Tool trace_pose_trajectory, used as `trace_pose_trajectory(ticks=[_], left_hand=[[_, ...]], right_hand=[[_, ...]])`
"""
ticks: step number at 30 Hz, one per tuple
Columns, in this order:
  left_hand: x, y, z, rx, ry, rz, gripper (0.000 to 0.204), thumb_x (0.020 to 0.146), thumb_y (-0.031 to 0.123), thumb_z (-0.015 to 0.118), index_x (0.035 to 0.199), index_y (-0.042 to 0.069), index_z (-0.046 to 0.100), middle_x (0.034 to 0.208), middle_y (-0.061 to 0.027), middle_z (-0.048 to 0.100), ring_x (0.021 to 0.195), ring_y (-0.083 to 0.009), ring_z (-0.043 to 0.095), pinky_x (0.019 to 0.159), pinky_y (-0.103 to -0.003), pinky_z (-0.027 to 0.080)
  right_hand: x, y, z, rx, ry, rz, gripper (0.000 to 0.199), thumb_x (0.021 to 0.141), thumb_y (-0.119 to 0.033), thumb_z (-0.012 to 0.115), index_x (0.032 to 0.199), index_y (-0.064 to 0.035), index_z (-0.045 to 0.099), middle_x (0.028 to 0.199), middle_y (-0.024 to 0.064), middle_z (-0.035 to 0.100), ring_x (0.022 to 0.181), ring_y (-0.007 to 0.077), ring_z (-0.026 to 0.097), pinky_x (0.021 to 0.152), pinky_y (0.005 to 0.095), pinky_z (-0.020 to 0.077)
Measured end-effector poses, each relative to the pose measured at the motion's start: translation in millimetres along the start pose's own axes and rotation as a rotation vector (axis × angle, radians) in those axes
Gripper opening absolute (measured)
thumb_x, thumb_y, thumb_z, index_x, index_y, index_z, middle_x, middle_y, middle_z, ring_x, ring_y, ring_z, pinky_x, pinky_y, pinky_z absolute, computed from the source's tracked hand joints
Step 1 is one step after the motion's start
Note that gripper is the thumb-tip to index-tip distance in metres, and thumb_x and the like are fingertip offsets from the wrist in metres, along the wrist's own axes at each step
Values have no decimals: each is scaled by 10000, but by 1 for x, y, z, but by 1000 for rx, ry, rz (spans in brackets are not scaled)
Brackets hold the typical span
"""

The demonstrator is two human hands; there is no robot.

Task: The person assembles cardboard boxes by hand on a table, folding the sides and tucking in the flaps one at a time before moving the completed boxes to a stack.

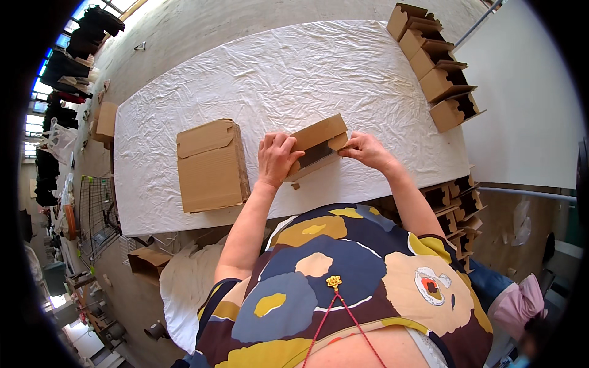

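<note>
Between my two hands, near the front edge of the table, is a small brown cardboard box (321,132), partly folded up, its dark inside showing through an open side. My left hand (278,158) grips its left end, thumb at the opening and fingers over the top. At the right end, my right hand (367,151) pinches a small side flap between thumb and fingers. To the left of my left hand lies a stack of flat, unfolded cardboard boxes (210,165). A small brown scrap (296,186) rests on the cloth just in front of the box.
A wrinkled white cloth (276,67) covers the table. Folded boxes (437,84) stand in a row along its far right edge, and more boxes (457,205) are piled below at the right. A wire rack (97,211) and a carton (149,264) are on the floor at left.
</note>
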State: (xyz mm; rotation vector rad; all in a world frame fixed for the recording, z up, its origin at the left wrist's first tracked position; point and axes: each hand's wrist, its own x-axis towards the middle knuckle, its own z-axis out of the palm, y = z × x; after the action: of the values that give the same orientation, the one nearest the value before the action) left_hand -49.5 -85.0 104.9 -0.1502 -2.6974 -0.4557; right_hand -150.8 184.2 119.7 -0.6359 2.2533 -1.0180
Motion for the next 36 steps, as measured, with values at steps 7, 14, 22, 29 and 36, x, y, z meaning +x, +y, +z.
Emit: trace_pose_trajectory(ticks=[7, 14, 22, 29, 36], left_hand=[[-1, -10, 2, -219, -77, -116, 317, 798, 394, 753, 965, 132, 689, 1031, -11, 612, 936, -253, 593, 770, -365, 505], [-9, -18, -37, -790, -209, -338, 236, 889, 265, 717, 1012, 67, 680, 1169, -67, 636, 1009, -274, 648, 848, -356, 525], [-31, -5, -28, -678, -168, -353, 319, 801, -10, 727, 1106, 29, 646, 1273, -92, 568, 1099, -234, 585, 882, -333, 512], [-46, -4, -10, -565, -89, -510, 746, 830, 21, 710, 1494, 106, 381, 1539, -91, 362, 1378, -258, 371, 1033, -352, 447], [-52, -3, 19, -1230, -24, -732, 743, 962, 133, 554, 1586, 98, 152, 1633, -114, 211, 1497, -244, 212, 1196, -377, 242]], right_hand=[[-1, 0, 17, -50, 221, -133, 230, 819, -266, 791, 1007, -134, 781, 920, 62, 605, 873, 235, 599, 792, 352, 495], [9, 5, 23, 68, 280, -68, 223, 789, -269, 812, 936, -103, 789, 871, 73, 595, 800, 242, 596, 735, 363, 503], [9, -7, 32, -187, 404, 73, 366, 721, -339, 852, 856, -23, 727, 856, 110, 601, 809, 286, 615, 726, 410, 501], [12, -14, 38, -205, 548, -2, 800, 692, -277, 870, 1368, -48, 510, 1224, 141, 584, 1116, 329, 599, 937, 413, 505], [50, 15, 46, 109, 503, -280, 643, 870, -132, 690, 1451, -31, 432, 1460, 182, 448, 1341, 339, 447, 1139, 373, 349]])
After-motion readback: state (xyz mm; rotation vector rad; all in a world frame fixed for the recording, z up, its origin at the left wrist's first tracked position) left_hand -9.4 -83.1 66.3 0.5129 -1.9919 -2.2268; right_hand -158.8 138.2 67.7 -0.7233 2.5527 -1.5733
